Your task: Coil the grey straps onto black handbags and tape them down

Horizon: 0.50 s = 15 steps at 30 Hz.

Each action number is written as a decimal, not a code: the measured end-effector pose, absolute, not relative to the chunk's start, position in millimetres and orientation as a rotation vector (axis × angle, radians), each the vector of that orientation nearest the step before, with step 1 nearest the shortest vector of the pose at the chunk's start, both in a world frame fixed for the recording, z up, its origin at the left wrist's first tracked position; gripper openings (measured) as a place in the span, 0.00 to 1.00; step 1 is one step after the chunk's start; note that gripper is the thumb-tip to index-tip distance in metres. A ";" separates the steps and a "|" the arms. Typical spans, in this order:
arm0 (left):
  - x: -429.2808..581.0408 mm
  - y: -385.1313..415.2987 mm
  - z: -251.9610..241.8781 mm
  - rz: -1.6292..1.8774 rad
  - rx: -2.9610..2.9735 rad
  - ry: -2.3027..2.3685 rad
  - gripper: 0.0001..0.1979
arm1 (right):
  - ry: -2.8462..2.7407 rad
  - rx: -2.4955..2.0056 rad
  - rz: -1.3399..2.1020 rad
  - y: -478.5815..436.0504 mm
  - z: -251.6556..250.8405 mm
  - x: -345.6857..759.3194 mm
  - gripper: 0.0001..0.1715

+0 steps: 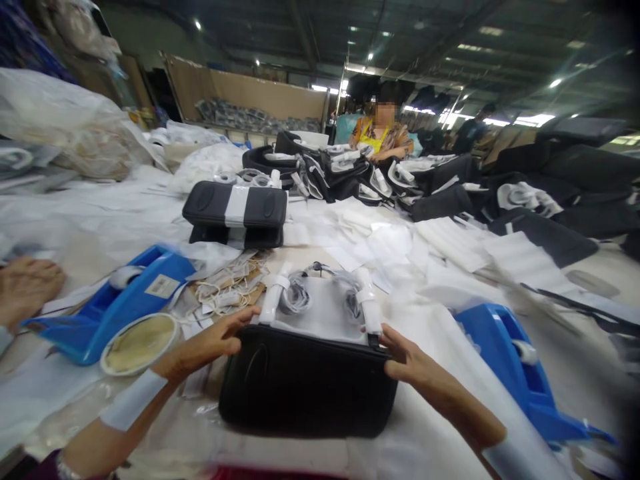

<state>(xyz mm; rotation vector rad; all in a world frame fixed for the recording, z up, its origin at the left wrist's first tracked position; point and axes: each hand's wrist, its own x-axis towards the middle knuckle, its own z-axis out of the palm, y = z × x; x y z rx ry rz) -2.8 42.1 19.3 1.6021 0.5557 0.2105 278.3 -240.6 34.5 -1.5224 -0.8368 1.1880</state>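
one black bag (307, 390) sits crosswise, handles (271, 303) pointing away.

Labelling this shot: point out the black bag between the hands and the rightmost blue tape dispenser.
Black bag (307, 387), head view: near face.
Blue tape dispenser (497, 353), head view: side wall.

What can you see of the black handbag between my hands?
The black handbag looks like leather, with rounded lower corners and an oval outline at left. Two white-wrapped pieces rise at its top, grey coils between them. It sits between two blue tape dispensers. The left hand and right hand appear to touch its upper corners.
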 end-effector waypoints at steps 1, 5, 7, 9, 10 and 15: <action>-6.1 39.6 18.9 0.191 1.596 0.560 0.35 | -0.799 -1.529 1.157 -239.2 35.4 271.2 0.49; -5.4 23.0 23.6 0.184 1.528 0.604 0.26 | -0.698 -1.592 1.048 -236.9 37.2 247.7 0.29; -2.1 15.8 25.0 0.187 1.455 0.590 0.21 | -0.657 -1.615 1.013 -236.8 36.5 239.5 0.22; -0.8 11.5 23.3 0.220 1.398 0.614 0.21 | -0.613 -1.636 0.976 -236.7 36.0 233.5 0.19; -0.9 10.2 21.5 0.247 1.385 0.650 0.23 | -0.593 -1.647 0.953 -236.5 36.2 231.3 0.19; -3.1 7.8 14.0 0.331 1.414 0.762 0.27 | -0.608 -1.768 0.852 -234.1 44.4 230.7 0.19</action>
